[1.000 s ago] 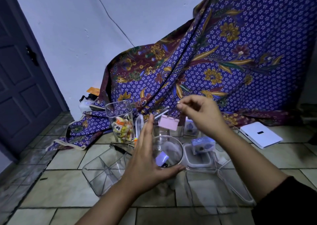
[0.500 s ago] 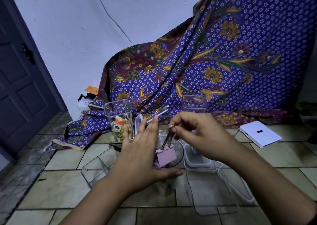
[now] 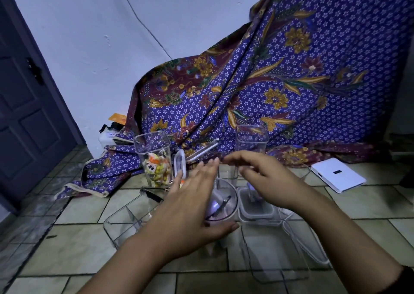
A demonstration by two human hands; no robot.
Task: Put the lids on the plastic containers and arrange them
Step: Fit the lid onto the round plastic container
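**Hands over the round clear cup**

Your left hand (image 3: 190,208) wrapped the near side of a round clear plastic cup (image 3: 223,204) on the tiled floor (image 3: 74,246), thumb under its rim and fingers spread wide, so its grip was only loosely on the cup. Inside lay clips (pale purple, one with dark metal arms). Your right hand (image 3: 266,177) hovered flat above, fingers extended, grip apart and empty. Just right stood a small square tub (image 3: 256,210) with something bluish in it. A tall square jar (image 3: 154,157) held wrapped sweets, a rounded lid (image 3: 180,167) leaning upright beside it.
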